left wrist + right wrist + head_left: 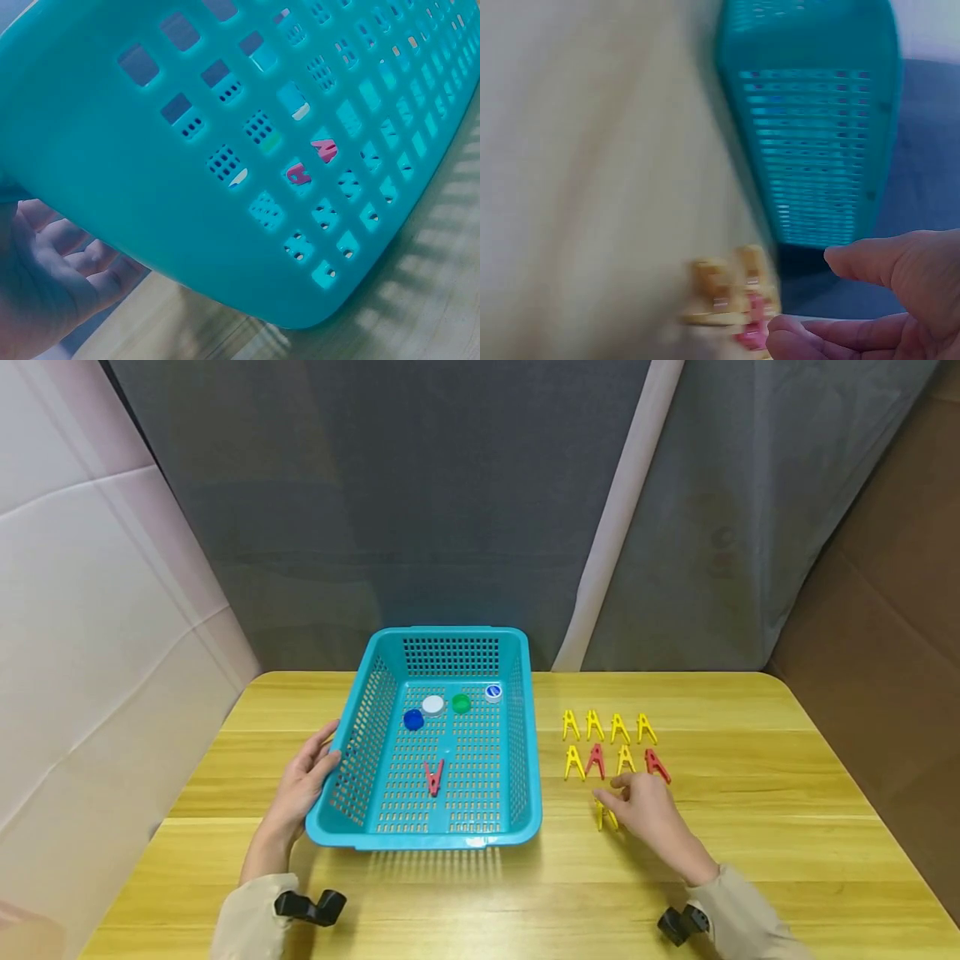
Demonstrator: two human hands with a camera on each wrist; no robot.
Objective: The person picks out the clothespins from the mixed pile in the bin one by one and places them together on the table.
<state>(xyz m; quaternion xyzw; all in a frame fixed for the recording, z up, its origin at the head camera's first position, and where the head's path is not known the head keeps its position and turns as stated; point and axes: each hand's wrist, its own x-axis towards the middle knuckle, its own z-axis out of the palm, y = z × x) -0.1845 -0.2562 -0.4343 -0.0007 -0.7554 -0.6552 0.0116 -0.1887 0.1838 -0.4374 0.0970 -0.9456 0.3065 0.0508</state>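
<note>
My left hand [302, 783] grips the left rim of a turquoise plastic basket [423, 841], and its fingers also show under the rim in the left wrist view. Inside the basket lie a red clothespin [433, 779], a blue bottle cap [413, 720], a white cap [432, 706], a green cap [461, 703] and a white cap with a blue mark [492, 693]. Over the table to the right hovers my right hand [647, 810], thumb and fingers apart in the right wrist view. A yellow clothespin [606, 817] stands partly hidden beneath its fingertips.
Beyond the right hand, several yellow clothespins [594, 725] form a back row. The row before it mixes yellow ones with two red clothespins [596, 762]. The wooden table [787, 827] ends at a grey curtain [465, 527] behind the basket.
</note>
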